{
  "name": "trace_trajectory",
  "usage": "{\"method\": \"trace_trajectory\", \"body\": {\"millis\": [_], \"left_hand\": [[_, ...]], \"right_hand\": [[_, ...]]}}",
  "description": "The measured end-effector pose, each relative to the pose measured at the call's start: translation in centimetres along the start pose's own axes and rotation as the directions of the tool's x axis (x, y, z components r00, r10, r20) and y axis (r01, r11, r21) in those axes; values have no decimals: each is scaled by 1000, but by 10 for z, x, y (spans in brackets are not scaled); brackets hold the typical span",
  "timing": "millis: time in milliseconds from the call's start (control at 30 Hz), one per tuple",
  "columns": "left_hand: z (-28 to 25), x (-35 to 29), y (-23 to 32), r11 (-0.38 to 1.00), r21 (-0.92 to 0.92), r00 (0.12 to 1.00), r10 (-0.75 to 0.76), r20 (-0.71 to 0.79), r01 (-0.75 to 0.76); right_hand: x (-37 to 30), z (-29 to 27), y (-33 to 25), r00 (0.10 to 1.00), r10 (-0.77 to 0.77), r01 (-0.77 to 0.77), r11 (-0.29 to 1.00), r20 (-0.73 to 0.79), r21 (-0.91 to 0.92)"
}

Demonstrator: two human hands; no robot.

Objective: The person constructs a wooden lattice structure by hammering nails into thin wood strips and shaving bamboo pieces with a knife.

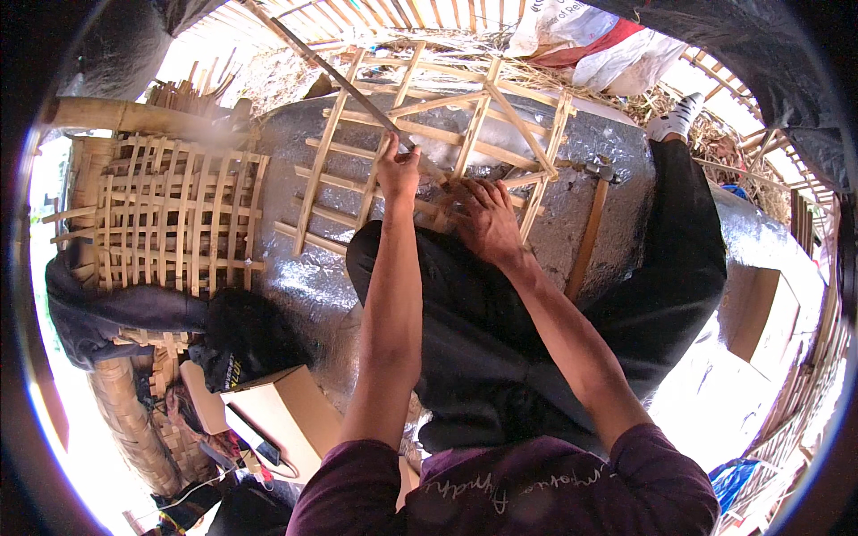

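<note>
A lattice frame point(471, 134) of pale bamboo slats, with two diagonal braces, lies in front of my knees on a silvery sheet. My left hand point(399, 170) is closed round the lower end of a long, thin, dark stick point(331, 73), which slants away to the upper left over the frame. Its thumb points upward. My right hand point(489, 219) curls its fingers over slats at the frame's near middle; the fingertips are partly hidden. To the right of the frame lies a hammer point(587, 232) with a wooden handle and metal head.
On the left stands a woven bamboo panel point(179, 210) beside a thick bamboo pole point(134, 116). Dark cloth point(134, 308) and an open cardboard box point(290, 406) with a phone point(255, 433) are at lower left. My outstretched leg point(684, 214) bounds the right side. White sacks point(599, 49) lie far back.
</note>
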State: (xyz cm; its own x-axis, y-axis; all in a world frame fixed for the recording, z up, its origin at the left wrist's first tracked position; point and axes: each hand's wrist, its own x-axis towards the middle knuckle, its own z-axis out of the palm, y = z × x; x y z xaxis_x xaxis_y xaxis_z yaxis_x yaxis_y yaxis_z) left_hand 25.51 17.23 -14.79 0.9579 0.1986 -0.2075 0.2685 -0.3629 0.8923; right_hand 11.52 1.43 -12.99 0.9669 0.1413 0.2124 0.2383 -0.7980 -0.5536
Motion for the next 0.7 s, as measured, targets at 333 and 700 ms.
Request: {"method": "trace_trajectory", "body": {"millis": [333, 700], "left_hand": [[-2, -8, 12, 984, -174, 999, -15, 49, 23], [2, -10, 15, 981, -194, 997, -7, 73, 21]], "right_hand": [[0, -6, -1, 999, 43, -44, 996, 12, 72], [-1, -8, 3, 997, 38, -40, 998, 62, 37]]}}
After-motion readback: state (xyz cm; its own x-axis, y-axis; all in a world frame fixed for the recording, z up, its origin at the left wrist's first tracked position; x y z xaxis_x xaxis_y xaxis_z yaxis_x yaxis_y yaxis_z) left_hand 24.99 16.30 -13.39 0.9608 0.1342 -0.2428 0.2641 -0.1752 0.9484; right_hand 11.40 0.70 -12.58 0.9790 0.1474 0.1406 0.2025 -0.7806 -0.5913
